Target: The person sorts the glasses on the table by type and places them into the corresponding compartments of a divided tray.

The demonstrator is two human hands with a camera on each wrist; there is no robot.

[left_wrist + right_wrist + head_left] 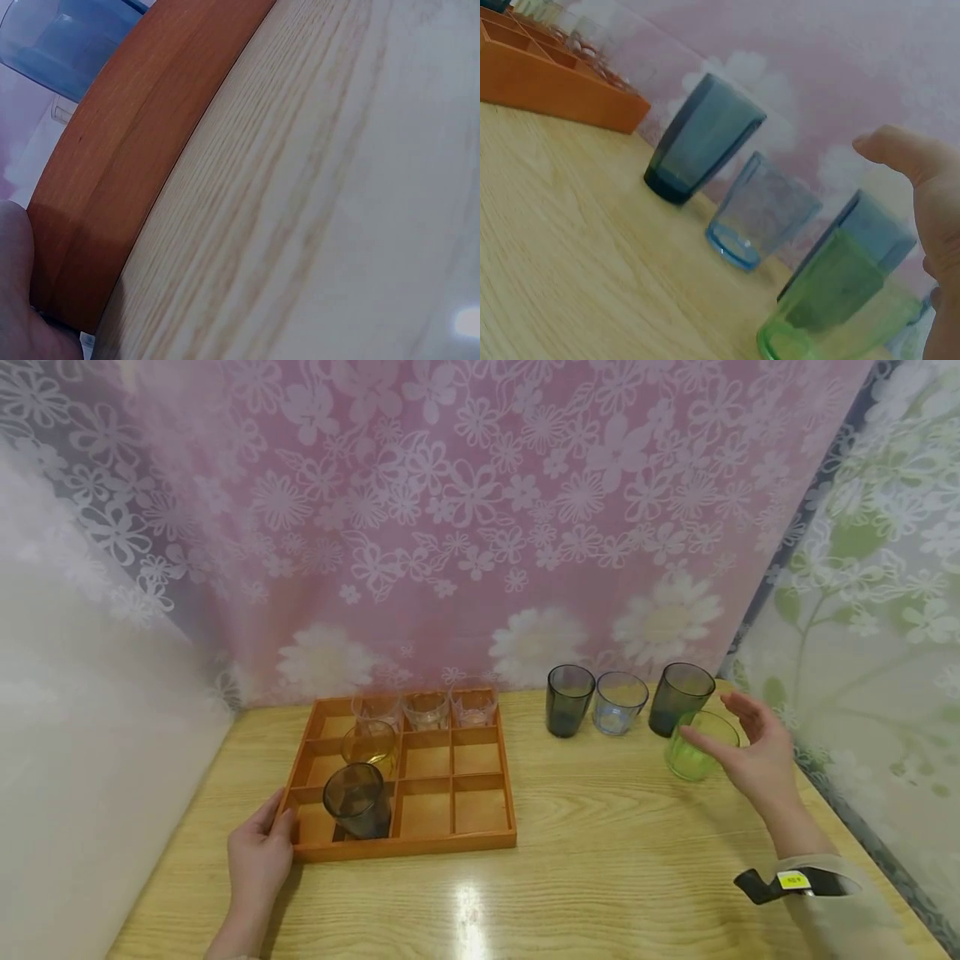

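At its front left corner, a wooden compartment tray (420, 845) is gripped by my left hand (258, 858), the thumb over the rim. In the left wrist view that hand (19, 292) touches the tray's end. On the right, my right hand (765, 768) is spread around a green glass (693, 764), thumb in front and fingers beyond it. The right wrist view shows a finger or thumb raised apart from the green glass (829, 300). A dark grey glass (358, 806) stands tilted in the tray's front row, with an amber glass (375, 745) behind it.
Clear glasses (426, 712) fill part of the tray's back row. Behind the green glass stands a dark glass (678, 697); to its left are a pale blue glass (619, 710) and another dark glass (568, 706). Flowered curtains (465, 510) border the wooden table (600, 860).
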